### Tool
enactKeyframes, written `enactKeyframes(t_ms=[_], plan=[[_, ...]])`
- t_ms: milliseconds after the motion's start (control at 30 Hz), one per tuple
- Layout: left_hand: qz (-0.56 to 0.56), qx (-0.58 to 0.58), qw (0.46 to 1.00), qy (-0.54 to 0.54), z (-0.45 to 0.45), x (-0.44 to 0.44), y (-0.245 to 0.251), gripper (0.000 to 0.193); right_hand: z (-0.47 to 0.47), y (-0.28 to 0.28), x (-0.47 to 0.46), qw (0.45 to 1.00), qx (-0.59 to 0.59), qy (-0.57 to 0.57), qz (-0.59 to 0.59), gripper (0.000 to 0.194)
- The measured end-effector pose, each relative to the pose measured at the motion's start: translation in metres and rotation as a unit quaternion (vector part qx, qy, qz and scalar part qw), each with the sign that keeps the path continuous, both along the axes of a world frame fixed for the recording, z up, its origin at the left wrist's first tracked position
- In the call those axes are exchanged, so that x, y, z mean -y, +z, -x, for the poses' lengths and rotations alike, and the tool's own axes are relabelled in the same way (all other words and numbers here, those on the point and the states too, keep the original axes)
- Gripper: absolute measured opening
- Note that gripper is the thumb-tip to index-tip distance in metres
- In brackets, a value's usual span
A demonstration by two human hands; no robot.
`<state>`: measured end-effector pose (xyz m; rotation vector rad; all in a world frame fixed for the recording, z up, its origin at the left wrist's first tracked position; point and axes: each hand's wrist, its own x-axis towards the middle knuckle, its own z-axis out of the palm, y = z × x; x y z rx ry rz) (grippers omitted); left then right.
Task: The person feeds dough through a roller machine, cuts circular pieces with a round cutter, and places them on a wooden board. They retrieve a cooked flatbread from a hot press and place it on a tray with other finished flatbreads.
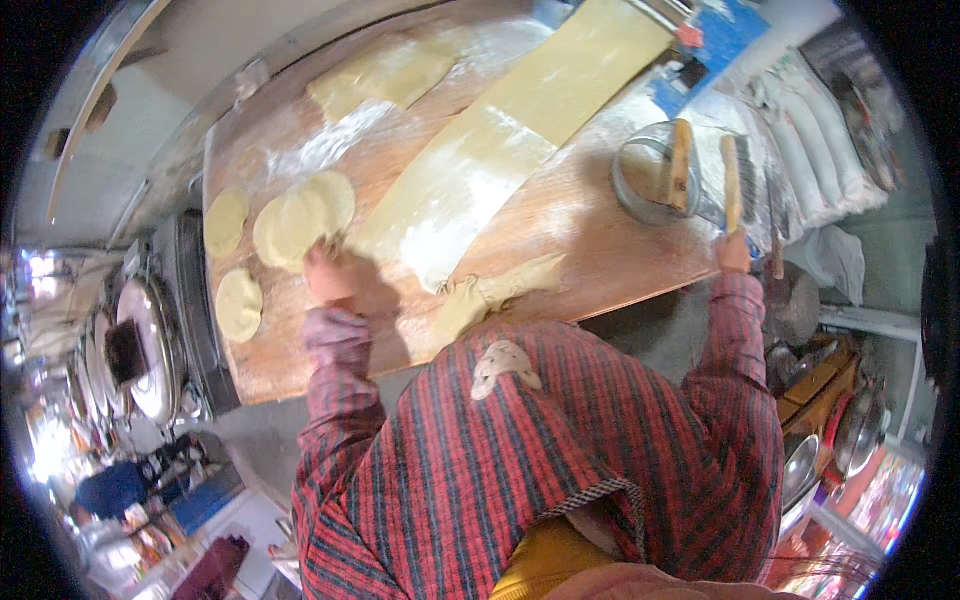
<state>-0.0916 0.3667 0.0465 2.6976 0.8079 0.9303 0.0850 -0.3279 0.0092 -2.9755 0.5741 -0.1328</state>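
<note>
My left hand [330, 276] is at the near edge of an overlapping row of round dough wrappers [296, 217]. Its fingers are blurred, so whether they grip anything is unclear. My right hand [733, 252], at the board's right edge, is closed around the wooden handle of a bench brush [731, 184] with dark bristles. Left of the brush stands a metal ring cutter [619, 180] with a wooden grip. A long floured dough sheet [517, 127] runs diagonally across the wooden board [570, 232]. Crumpled dough scraps [499, 289] lie close to my body.
Two single dough rounds [226, 222] lie at the board's left side. Farther back is a folded dough piece [386, 71]. The long sheet reaches a blue-sided dough roller machine [709, 52] at the upper right. Floured cloth-like folds [814, 142] and a plastic bag [836, 262] are on the right.
</note>
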Motion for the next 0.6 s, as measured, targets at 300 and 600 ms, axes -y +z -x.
enactKeyframes(t_ms=[300,600], plan=[[0.069,-0.232,0.96,-0.142,0.01,0.064,-0.049,0.057,0.073,0.089,-0.197,0.712,0.003,0.157,-0.684,0.016],[0.096,-0.093,0.98,-0.149,0.012,0.052,-0.06,0.053,0.046,0.065,-0.358,0.644,-0.31,0.192,-0.672,0.028]])
